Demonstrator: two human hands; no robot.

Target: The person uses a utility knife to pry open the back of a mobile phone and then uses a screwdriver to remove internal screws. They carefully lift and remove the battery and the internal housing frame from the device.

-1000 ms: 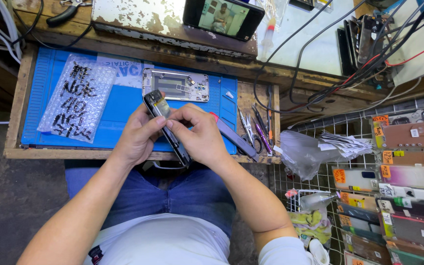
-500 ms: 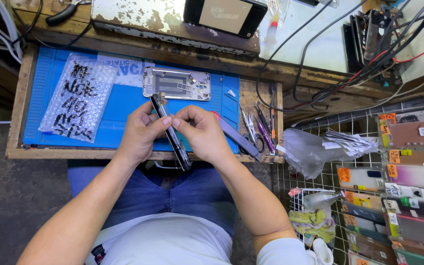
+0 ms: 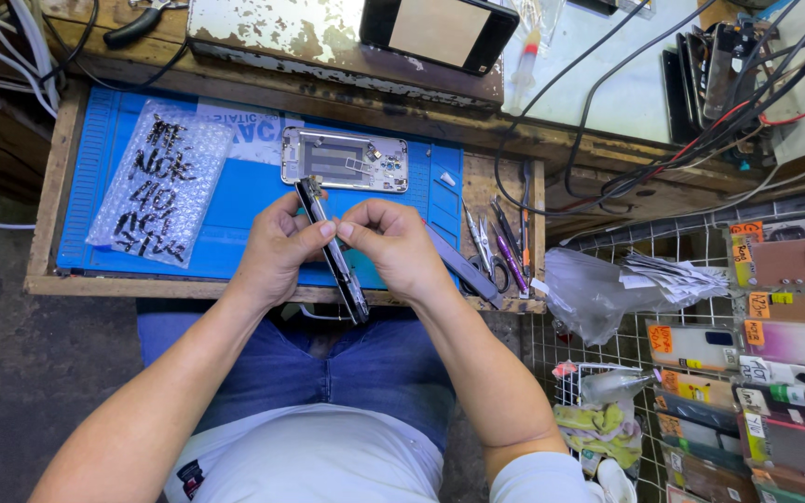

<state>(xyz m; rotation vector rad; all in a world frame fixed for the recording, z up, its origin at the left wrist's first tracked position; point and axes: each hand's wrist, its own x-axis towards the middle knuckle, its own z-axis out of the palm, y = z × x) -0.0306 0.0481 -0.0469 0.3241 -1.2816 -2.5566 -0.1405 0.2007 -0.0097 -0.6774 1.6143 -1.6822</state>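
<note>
Both hands hold a thin dark phone part (image 3: 335,256), seen edge-on and tilted, above the front edge of a blue work mat (image 3: 235,200). My left hand (image 3: 277,251) grips its left side with thumb and fingers pinched near the upper end. My right hand (image 3: 393,247) pinches it from the right, fingertips meeting the left thumb. Behind the hands, a silver phone frame (image 3: 345,159) lies flat on the mat, inner side up.
A bubble-wrap bag with black writing (image 3: 156,182) lies on the mat's left. Tweezers and small tools (image 3: 496,247) sit at the right of the wooden tray. A dark tablet (image 3: 440,33) and cables (image 3: 663,112) lie behind. Wire racks of phone cases (image 3: 775,345) stand at right.
The phone part has turned more edge-on and both hands have drawn closer together on it, fingertips now pinching near its upper half. The camera view shifted slightly.
</note>
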